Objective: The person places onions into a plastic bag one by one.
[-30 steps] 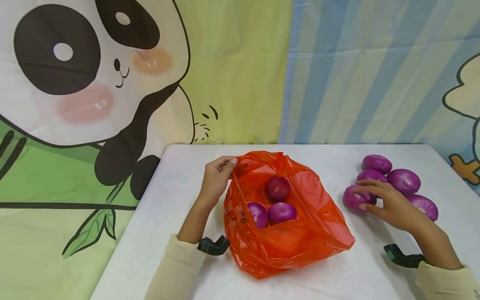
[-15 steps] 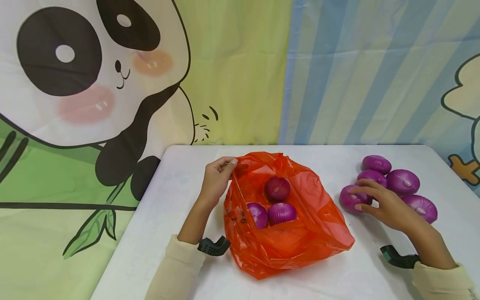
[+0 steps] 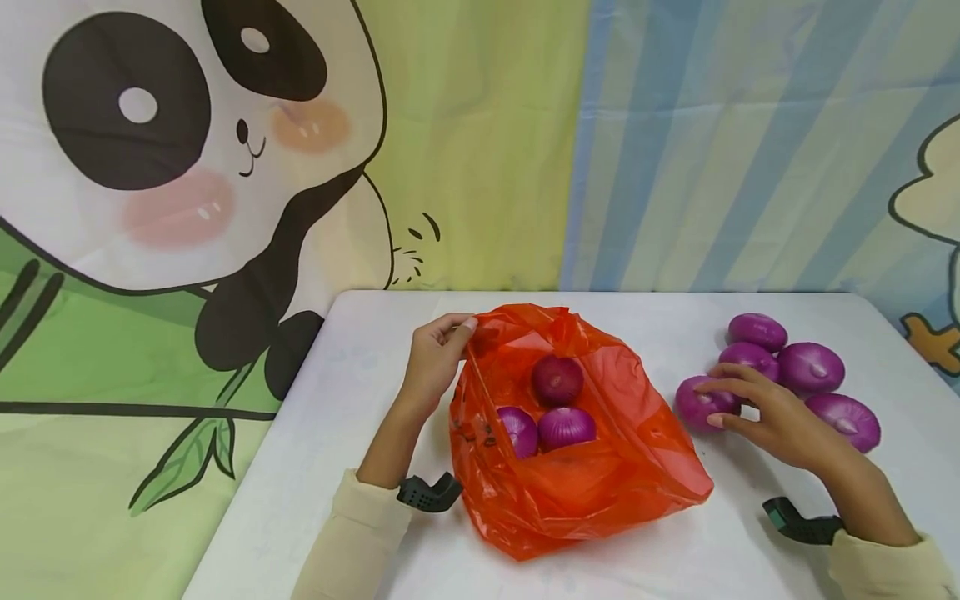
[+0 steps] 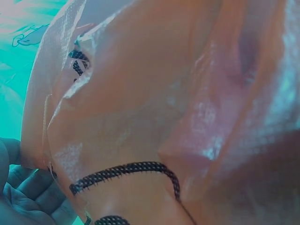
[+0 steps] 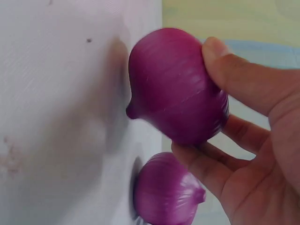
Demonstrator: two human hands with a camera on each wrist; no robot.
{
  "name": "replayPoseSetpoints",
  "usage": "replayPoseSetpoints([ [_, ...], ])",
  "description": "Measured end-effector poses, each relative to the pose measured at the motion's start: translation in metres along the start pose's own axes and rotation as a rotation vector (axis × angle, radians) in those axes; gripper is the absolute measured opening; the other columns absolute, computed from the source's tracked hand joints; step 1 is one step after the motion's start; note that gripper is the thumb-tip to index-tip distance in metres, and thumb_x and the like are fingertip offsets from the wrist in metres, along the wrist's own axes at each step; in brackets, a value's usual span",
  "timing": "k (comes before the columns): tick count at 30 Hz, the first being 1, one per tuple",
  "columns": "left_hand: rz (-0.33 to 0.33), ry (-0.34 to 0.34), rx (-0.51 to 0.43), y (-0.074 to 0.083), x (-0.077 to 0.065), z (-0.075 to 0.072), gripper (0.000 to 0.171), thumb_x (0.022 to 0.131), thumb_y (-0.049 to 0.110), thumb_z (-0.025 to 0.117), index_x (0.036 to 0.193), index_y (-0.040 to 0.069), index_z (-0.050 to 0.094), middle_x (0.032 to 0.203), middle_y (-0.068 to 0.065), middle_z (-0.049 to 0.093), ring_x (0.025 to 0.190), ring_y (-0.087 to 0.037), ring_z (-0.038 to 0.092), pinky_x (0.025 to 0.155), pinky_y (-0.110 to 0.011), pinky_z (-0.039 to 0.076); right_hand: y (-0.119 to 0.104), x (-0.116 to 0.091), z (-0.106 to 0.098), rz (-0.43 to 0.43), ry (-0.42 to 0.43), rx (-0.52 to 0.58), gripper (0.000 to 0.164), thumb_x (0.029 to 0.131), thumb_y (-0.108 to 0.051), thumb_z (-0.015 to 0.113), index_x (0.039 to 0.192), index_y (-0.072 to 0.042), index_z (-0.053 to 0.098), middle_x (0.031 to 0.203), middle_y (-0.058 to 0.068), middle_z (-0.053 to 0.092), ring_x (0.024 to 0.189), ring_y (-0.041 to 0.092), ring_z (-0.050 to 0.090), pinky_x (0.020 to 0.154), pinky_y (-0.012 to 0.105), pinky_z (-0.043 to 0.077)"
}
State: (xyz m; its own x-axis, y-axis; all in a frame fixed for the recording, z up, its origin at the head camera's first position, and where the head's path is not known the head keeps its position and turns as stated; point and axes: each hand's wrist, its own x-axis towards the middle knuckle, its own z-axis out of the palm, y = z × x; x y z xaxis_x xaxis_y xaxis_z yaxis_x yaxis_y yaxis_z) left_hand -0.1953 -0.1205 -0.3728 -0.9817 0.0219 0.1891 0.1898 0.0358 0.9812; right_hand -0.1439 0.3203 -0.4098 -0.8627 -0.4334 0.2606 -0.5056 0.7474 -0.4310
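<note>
My left hand pinches the upper left rim of a red plastic bag, which lies with its mouth spread. Three purple onions show inside the bag, one dark onion behind the other two. On the right, my right hand grips a purple onion between thumb and fingertips. In the right wrist view that onion's pointed end faces the white table, with a shadow beside it. The left wrist view is mostly filled by the bag's thin plastic, with black printed marks on it.
Several more purple onions cluster beyond and beside my right hand, among them a large onion and a near onion. Everything stands on a white table. A printed panda curtain hangs behind the table's far edge.
The onion in my right hand has shifted a little to the left, away from the other onions. My left hand and the bag have stayed in place.
</note>
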Motion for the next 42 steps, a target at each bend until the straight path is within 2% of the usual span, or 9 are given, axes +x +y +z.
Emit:
replayPoseSetpoints([
  [3, 0.01, 0.0, -0.003, 0.001, 0.001, 0.0, 0.024, 0.098, 0.019, 0.059, 0.106, 0.0, 0.071, 0.09, -0.01, 0.071, 0.084, -0.021, 0.068, 0.079, -0.034, 0.056, -0.005, 0.003, -0.004, -0.048, 0.037, 0.017, 0.049, 0.075, -0.006, 0.082, 0.121, -0.016, 0.068, 0.126, 0.012, 0.054, 0.117, 0.016, 0.05, 0.077, 0.033, 0.057],
  [5, 0.008, 0.005, -0.003, 0.001, 0.001, -0.002, 0.024, 0.098, 0.019, 0.059, 0.106, 0.0, 0.071, 0.091, -0.011, 0.071, 0.085, -0.021, 0.068, 0.08, -0.034, 0.056, -0.01, 0.005, -0.007, -0.076, 0.072, 0.035, 0.052, 0.074, -0.002, 0.083, 0.122, -0.016, 0.068, 0.127, 0.009, 0.053, 0.117, 0.002, 0.045, 0.077, 0.018, 0.052],
  [7, 0.002, 0.011, -0.001, 0.001, 0.0, -0.003, 0.023, 0.098, 0.019, 0.059, 0.105, 0.001, 0.071, 0.09, -0.011, 0.071, 0.085, -0.022, 0.068, 0.08, -0.035, 0.056, -0.017, 0.006, -0.008, -0.09, 0.093, 0.088, 0.053, 0.074, 0.002, 0.082, 0.121, -0.015, 0.068, 0.128, 0.008, 0.052, 0.117, -0.006, 0.04, 0.079, 0.008, 0.046],
  [9, -0.007, 0.005, -0.001, 0.001, 0.0, -0.003, 0.023, 0.098, 0.019, 0.059, 0.104, 0.001, 0.071, 0.088, -0.011, 0.071, 0.085, -0.022, 0.068, 0.081, -0.035, 0.056, -0.025, 0.006, -0.01, -0.096, 0.109, 0.148, 0.053, 0.073, 0.007, 0.081, 0.121, -0.012, 0.068, 0.13, 0.007, 0.05, 0.119, -0.006, 0.04, 0.081, 0.006, 0.043],
  [17, -0.003, -0.017, 0.007, 0.005, -0.001, 0.001, 0.023, 0.098, 0.02, 0.059, 0.106, 0.001, 0.07, 0.085, -0.012, 0.071, 0.084, -0.023, 0.068, 0.081, -0.036, 0.056, -0.058, 0.008, -0.028, -0.156, 0.129, 0.3, 0.057, 0.069, 0.02, 0.075, 0.12, -0.003, 0.065, 0.133, 0.006, 0.047, 0.123, 0.009, 0.044, 0.088, 0.011, 0.043],
  [25, -0.018, -0.007, 0.001, 0.004, -0.002, 0.001, 0.023, 0.097, 0.019, 0.059, 0.104, 0.0, 0.07, 0.086, -0.013, 0.072, 0.083, -0.024, 0.07, 0.081, -0.037, 0.056, -0.078, 0.022, -0.046, -0.329, 0.072, 0.408, 0.063, 0.065, 0.028, 0.071, 0.124, 0.006, 0.059, 0.137, 0.019, 0.043, 0.126, 0.021, 0.041, 0.081, 0.019, 0.052],
  [34, -0.029, -0.01, -0.003, 0.003, -0.004, 0.005, 0.024, 0.097, 0.022, 0.06, 0.103, 0.002, 0.071, 0.087, -0.012, 0.073, 0.083, -0.024, 0.071, 0.081, -0.037, 0.056, -0.111, 0.032, -0.056, -0.332, 0.015, 0.393, 0.061, 0.067, 0.02, 0.076, 0.123, -0.001, 0.062, 0.141, 0.013, 0.043, 0.127, 0.017, 0.042, 0.078, 0.023, 0.054],
  [39, -0.025, -0.019, 0.006, 0.003, -0.005, 0.005, 0.025, 0.097, 0.024, 0.06, 0.104, 0.003, 0.071, 0.087, -0.012, 0.073, 0.083, -0.025, 0.071, 0.081, -0.037, 0.056, -0.111, 0.047, -0.045, -0.45, -0.089, 0.627, 0.061, 0.07, 0.026, 0.068, 0.127, 0.005, 0.058, 0.139, 0.022, 0.041, 0.128, 0.025, 0.042, 0.085, 0.03, 0.053],
  [42, -0.014, -0.015, 0.002, 0.003, -0.004, 0.005, 0.026, 0.097, 0.025, 0.06, 0.104, 0.003, 0.071, 0.086, -0.013, 0.073, 0.082, -0.025, 0.071, 0.081, -0.037, 0.056, -0.112, 0.06, -0.036, -0.495, -0.182, 0.698, 0.06, 0.074, 0.027, 0.064, 0.129, 0.004, 0.056, 0.14, 0.023, 0.039, 0.129, 0.027, 0.041, 0.086, 0.034, 0.054],
])
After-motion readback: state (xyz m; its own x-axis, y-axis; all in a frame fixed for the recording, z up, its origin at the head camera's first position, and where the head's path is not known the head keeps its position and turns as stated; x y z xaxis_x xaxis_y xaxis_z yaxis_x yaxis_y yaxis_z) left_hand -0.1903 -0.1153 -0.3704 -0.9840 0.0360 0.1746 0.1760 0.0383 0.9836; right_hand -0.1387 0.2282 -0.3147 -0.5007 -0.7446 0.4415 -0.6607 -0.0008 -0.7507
